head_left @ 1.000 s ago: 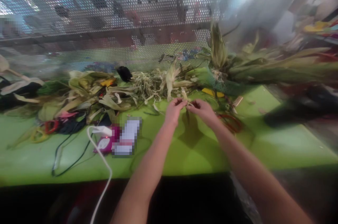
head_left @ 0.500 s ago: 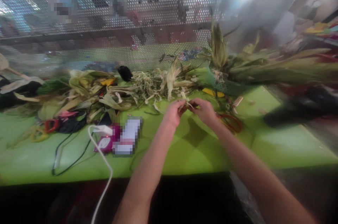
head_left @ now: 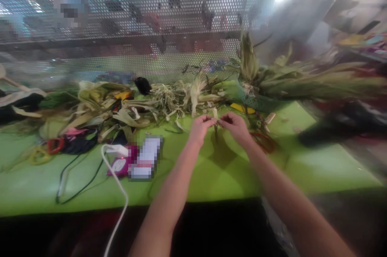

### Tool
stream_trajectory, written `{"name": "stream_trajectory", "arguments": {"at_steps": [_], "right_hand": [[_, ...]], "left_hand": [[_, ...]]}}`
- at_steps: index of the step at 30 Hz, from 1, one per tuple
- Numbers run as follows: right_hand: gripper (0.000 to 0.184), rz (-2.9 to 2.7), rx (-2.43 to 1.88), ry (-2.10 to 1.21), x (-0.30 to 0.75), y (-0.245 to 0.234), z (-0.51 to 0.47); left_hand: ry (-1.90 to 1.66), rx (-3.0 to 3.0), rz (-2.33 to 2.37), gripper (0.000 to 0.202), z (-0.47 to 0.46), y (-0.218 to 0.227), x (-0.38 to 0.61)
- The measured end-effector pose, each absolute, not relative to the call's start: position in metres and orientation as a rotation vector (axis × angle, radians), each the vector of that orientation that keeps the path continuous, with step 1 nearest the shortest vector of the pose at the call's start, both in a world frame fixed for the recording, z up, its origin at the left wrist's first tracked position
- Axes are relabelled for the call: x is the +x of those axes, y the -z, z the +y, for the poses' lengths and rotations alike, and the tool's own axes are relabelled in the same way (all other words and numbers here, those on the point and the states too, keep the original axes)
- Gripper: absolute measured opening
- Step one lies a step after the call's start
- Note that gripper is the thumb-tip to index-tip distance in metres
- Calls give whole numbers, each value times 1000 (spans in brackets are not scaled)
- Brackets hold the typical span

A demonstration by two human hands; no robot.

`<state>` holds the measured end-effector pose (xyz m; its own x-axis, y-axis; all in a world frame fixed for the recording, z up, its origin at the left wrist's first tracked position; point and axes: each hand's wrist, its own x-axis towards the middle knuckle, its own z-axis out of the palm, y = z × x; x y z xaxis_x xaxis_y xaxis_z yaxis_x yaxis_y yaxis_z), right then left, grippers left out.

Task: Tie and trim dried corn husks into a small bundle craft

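Note:
Both my hands meet above the green table (head_left: 193, 186), near the middle of the view. My left hand (head_left: 200, 128) pinches a small pale strip of corn husk (head_left: 215, 113) from the left. From the right, my right hand (head_left: 236, 126) pinches the same piece, its fingertips almost touching those of the left. The strip's pale end sticks up between the fingers, and a thin darker end hangs below. How the piece is folded or tied is too small to make out. Just behind the hands lie dried corn husks (head_left: 196, 91) and shredded scraps.
Red-handled scissors (head_left: 263, 142) lie right of my right hand. At left are a pixelated phone (head_left: 145, 157), a magenta box (head_left: 122, 165) with a white cable (head_left: 123, 192), and yellow scissors (head_left: 39, 155). A perforated metal screen (head_left: 181, 19) stands behind. Long husks (head_left: 320, 83) fill the right back.
My fingers have shifted slightly on the husk strip, drawing the two pinches level with each other. A thin end now shows below them. The view has moved a little.

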<state>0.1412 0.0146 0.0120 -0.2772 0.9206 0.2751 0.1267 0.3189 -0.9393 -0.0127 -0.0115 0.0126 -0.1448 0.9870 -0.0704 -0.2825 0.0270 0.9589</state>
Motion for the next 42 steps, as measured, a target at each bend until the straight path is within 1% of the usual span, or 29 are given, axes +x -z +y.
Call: {"name": "stream_trajectory", "arguments": {"at_steps": [4,7,13,17,19,21,23,25,27,30,32,34,36,37,39,42], "right_hand": [[25,-1713,-1006,-1012,141,-8,17],[24,-1765,-1052,-950,141,-7,20],[15,-1820,-1215,-592,169,-24,20],[12,-1852,-1415,-339,224,-29,17],[14,-1895,-1580,-176,252,-26,19],[22,-1981,-1683,-82,272,-19,24],[33,-2118,-1718,-57,282,-12,30],[38,-2199,-1746,-57,285,-5,36],[35,-2210,-1760,-47,284,-2,38],[29,-2137,-1664,-61,283,-6,33],[29,-2070,-1519,-117,279,-15,26],[30,-2034,-1373,-172,269,-28,17],[30,-2025,-1276,-208,250,-41,8],[30,-2034,-1234,-226,238,-48,4],[31,-2055,-1167,-249,210,-57,-3],[28,-2094,-1079,-281,172,-63,-4]], "left_hand": [[-1332,812,1115,19,-6,-7,-15],[-1283,909,1211,17,-2,-2,-21],[-1080,1333,1585,9,8,16,-37],[-958,1452,1766,12,10,21,-37],[-925,1501,1832,12,8,19,-35],[-875,1566,1875,11,5,14,-33],[-825,1642,1910,8,2,10,-33],[-810,1709,1936,6,0,8,-34],[-767,1767,1949,11,-1,5,-35],[-718,1825,1987,36,-4,-5,-37],[-879,1832,2003,48,-8,-14,-36],[-1163,1830,1891,50,-13,-24,-32],[-1348,1801,1566,47,-19,-31,-25],[-1372,1747,1378,47,-21,-33,-21],[-1311,1596,1096,49,-24,-33,-12],[-1322,1405,883,50,-20,-29,-6]]}}
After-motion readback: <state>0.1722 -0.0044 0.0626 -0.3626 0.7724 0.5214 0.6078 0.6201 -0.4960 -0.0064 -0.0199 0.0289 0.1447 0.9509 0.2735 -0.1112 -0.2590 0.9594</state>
